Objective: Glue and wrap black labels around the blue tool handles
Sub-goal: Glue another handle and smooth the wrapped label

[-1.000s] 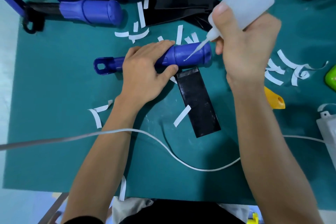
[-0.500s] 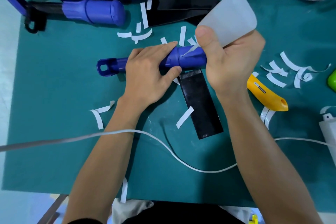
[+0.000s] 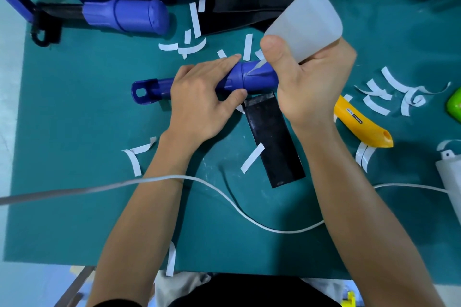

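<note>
A blue tool handle (image 3: 252, 78) lies sideways on the green mat (image 3: 74, 182), its looped end pointing left. My left hand (image 3: 199, 102) grips its middle, thumb under the thick part. My right hand (image 3: 306, 82) holds a translucent white glue bottle (image 3: 306, 22) tipped down, and the nozzle tip touches the top of the handle's thick end. A black label strip (image 3: 274, 142) runs from under the handle toward me, a white paper scrap lying on it.
More blue handles (image 3: 129, 15) and black strips (image 3: 249, 5) are piled at the back left. White backing scraps (image 3: 379, 99) litter the mat. A yellow knife (image 3: 361, 124) lies right of my right wrist. A white cable (image 3: 224, 197) crosses near my forearms.
My right hand has swung the bottle leftward and lower, moving the nozzle tip along the handle from its right end toward my left hand. The yellow knife came into view.
</note>
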